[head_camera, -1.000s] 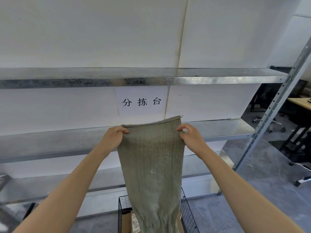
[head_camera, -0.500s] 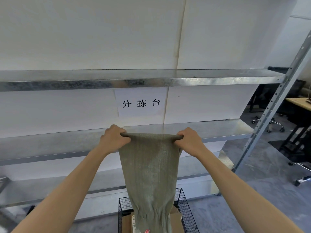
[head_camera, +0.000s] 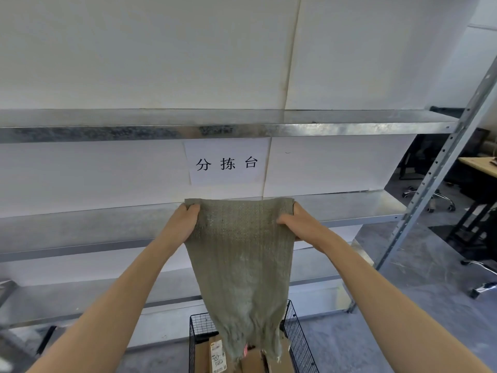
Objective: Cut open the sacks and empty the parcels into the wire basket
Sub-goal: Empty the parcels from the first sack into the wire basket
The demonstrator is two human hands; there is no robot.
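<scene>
Fingers of left hand (head_camera: 185, 224) and right hand (head_camera: 299, 225) curled into upper corners of sack (head_camera: 242, 265). Top hem pulled flat, bunched half a second ago. Hangs limp, lower end in wire basket (head_camera: 199, 327) among parcels (head_camera: 216, 355). Probably emptied.

A grey concrete floor (head_camera: 430, 265) ran along the bottom and right of the frame, carrying a black wire-mesh basket (head_camera: 298, 343) at bottom centre, a silver galvanised steel shelving rack (head_camera: 107, 133) behind it, and a chrome wheeled chair base (head_camera: 441, 196) at the right.
</scene>
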